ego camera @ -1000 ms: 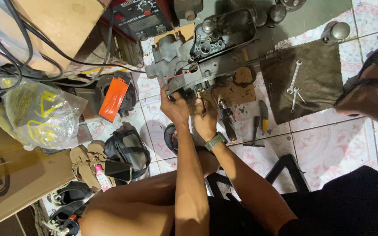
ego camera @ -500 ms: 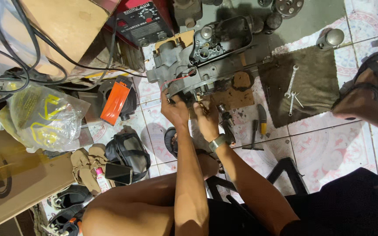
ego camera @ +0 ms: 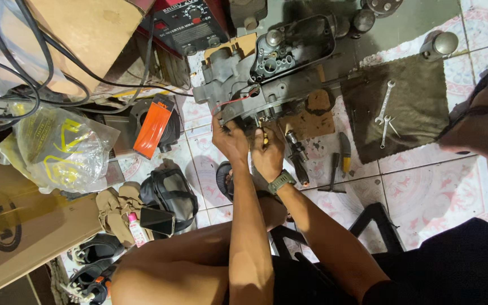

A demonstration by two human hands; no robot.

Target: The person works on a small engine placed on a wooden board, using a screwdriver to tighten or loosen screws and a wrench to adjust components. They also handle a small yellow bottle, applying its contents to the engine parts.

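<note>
A grey metal engine case (ego camera: 266,73) lies on the tiled floor, resting on pieces of cardboard (ego camera: 306,121). My left hand (ego camera: 230,141) presses against its near edge, by a thin red wire (ego camera: 235,103). My right hand (ego camera: 268,155), with a green watch on the wrist, is closed on a small yellow-handled tool (ego camera: 265,135) held against the case's underside. What the tool tip touches is hidden by my fingers.
Two spanners (ego camera: 384,110) lie on a dark mat (ego camera: 408,113). A socket tool (ego camera: 297,155), a yellow-handled tool (ego camera: 344,151) and a T-handle tool (ego camera: 333,175) lie to the right of my hands. A red welding machine (ego camera: 190,25), cardboard boxes (ego camera: 12,226), cables, a plastic bag (ego camera: 63,149) and another person's sandalled foot (ego camera: 478,121) surround them.
The view has shifted slightly, so the engine case sits lower in the picture. Both hands stay at the case's near edge with only small finger movements.
</note>
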